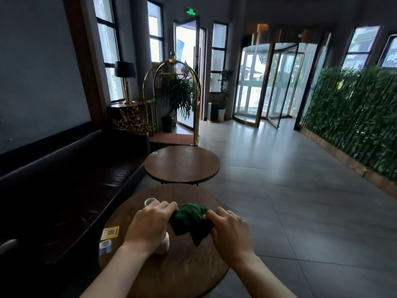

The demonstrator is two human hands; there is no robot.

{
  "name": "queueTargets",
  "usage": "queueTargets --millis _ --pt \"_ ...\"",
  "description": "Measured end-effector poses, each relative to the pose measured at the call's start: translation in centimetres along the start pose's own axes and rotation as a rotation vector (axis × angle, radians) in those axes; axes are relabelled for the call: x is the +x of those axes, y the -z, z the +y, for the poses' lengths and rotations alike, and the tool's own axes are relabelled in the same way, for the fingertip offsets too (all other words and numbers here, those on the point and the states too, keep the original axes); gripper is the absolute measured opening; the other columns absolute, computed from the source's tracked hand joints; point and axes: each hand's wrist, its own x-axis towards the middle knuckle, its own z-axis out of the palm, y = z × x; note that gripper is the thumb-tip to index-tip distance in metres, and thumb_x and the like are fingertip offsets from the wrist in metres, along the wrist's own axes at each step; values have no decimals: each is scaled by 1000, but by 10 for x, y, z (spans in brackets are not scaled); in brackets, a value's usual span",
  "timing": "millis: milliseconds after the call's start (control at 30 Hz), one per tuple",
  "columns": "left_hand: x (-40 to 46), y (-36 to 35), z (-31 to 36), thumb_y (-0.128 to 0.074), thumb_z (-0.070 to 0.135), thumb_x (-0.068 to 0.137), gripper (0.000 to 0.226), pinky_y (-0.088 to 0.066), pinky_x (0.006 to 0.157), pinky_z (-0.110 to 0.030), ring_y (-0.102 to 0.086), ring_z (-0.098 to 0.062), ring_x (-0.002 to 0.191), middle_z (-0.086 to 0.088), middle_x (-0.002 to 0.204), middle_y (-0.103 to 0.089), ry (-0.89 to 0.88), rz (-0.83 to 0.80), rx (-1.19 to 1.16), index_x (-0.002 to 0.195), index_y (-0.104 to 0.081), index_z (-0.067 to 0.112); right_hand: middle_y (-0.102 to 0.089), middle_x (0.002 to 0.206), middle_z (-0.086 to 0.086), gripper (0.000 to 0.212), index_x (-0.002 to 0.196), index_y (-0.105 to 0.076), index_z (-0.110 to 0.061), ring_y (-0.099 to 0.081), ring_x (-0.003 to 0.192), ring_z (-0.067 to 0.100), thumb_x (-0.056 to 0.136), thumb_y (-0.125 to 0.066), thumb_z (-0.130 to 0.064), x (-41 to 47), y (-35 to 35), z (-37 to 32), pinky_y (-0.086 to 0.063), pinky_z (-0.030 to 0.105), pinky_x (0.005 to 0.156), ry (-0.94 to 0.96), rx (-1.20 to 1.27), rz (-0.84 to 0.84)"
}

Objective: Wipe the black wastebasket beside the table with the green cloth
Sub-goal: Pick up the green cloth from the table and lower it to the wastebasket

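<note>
While we stand over the near round table point(184, 274), our left hand point(148, 226) and right hand point(231, 230) each pinch an edge of the green cloth point(190, 220), bunching it above the tabletop, probably to gather it into a pad fit for wiping. A small white cup point(150, 202) sits just beyond the left hand. We cannot see the black wastebasket (perhaps below the table's edge), so wiping has not begun.

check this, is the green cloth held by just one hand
No, both the left hand and the right hand grip the green cloth.
</note>
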Motion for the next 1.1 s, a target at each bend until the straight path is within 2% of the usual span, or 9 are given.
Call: queueTargets --millis 67,167,333,467,733,900,1100 --pt "-13 18 -8 -74 8 74 39 -56 58 -33 -65 -14 81 14 89 -68 3 30 0 102 -65 32 -65 103 -11 27 118 -63 -37 -65 91 17 97 -63 -21 -2 12 -23 -51 33 65 15 -27 -2" --pt "-31 42 -19 -77 7 70 39 -55 56 -31 -67 -14 79 14 84 -69 3 58 -4 100 -68 30 -66 96 -10 26 113 -67 -36 -66 85 18 93 -68 -20 -5 25 -52 -47 33 59 8 -44 10" --pt "-56 72 -35 -73 3 76 37 -57 59 -34 -68 -16 81 12 86 -71 3 84 -31 103 -69 29 -64 101 -9 27 115 -64 -37 -66 92 19 94 -62 -21 -15 44 -90 -47 35 62 23 -81 32" --pt "-69 88 -38 -77 3 72 38 -55 55 -33 -67 -16 76 12 81 -68 -18 97 -31 99 -69 29 -65 102 -9 26 116 -64 -37 -66 93 19 95 -61 -21 -26 56 -109 -51 36 63 12 -106 28" --pt "-93 108 -24 -65 10 86 30 -55 66 -34 -67 -16 87 10 91 -69 -29 121 -44 109 -66 29 -65 111 -12 29 123 -60 -38 -65 98 17 99 -57 -21 -43 73 -115 -55 36 71 22 -103 54" --pt "-100 113 -6 -60 7 87 33 -55 70 -37 -65 -19 92 8 94 -69 6 127 -28 112 -65 27 -67 102 -9 28 115 -65 -36 -68 91 20 94 -64 -18 -52 80 -105 -47 33 63 37 -79 68" --pt "-99 108 22 -67 4 81 35 -56 64 -36 -67 -18 85 10 89 -70 19 104 4 108 -69 26 -66 100 -10 27 116 -64 -37 -67 87 18 95 -65 -20 -60 88 -81 -44 33 61 53 -74 83"
